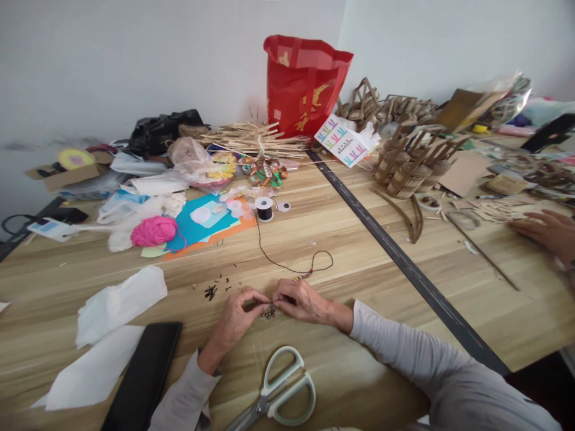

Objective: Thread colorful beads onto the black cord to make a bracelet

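My left hand (240,314) and my right hand (300,300) meet at the near middle of the wooden table (341,239). Their fingertips pinch a small cluster of dark beads (268,311) strung on a thin black cord (287,263). The cord loops away past a few coloured beads (304,276) and runs back to a black spool (264,209). Several loose dark beads (210,291) lie on the table left of my left hand. Pale-handled scissors (281,389) rest just below my wrists.
A black phone (144,377) and white tissue sheets (119,305) lie at near left. Pink yarn (154,230), coloured paper, bags and a red bag (303,84) crowd the far side. A black strip (404,263) crosses the table. Another person's hand (545,230) rests at right among woven baskets.
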Demonstrator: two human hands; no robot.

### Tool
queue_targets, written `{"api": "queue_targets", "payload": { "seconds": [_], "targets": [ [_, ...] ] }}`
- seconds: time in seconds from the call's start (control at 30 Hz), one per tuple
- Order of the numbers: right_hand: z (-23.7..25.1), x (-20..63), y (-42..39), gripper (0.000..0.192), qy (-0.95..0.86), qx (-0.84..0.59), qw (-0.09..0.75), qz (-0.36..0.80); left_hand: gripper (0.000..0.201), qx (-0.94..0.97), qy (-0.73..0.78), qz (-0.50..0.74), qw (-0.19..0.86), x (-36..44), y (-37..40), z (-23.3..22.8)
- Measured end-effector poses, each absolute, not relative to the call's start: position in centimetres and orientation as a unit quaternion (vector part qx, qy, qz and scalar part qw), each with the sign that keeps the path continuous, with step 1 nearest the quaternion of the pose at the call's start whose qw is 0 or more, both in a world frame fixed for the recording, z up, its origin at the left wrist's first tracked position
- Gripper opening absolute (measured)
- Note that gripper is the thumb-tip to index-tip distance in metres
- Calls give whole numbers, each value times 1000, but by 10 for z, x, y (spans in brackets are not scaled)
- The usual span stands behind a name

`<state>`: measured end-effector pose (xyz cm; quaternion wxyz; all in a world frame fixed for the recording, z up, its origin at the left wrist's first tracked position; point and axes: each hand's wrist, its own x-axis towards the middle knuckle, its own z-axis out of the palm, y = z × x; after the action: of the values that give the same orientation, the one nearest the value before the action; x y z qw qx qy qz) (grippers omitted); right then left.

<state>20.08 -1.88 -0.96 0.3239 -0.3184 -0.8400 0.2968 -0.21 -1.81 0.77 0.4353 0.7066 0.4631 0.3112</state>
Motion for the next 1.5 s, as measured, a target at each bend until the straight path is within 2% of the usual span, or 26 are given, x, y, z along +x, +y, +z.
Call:
{"api": "queue_targets", "payload": {
  "seconds": [0.7, 1.1, 1.5],
  "targets": [
    [-13, 200, -18, 12, -841, -314, 333, 289, 6, 705, 429, 345, 446, -1, -18, 1],
    [-13, 201, -19, 7, -811, -324, 354, 334, 4, 692, 463, 333, 443, -1, -18, 2],
    [-15, 200, -19, 9, -815, -323, 357, 323, 8, 665, 468, 341, 471, 0, -19, 0]
  ]
}}
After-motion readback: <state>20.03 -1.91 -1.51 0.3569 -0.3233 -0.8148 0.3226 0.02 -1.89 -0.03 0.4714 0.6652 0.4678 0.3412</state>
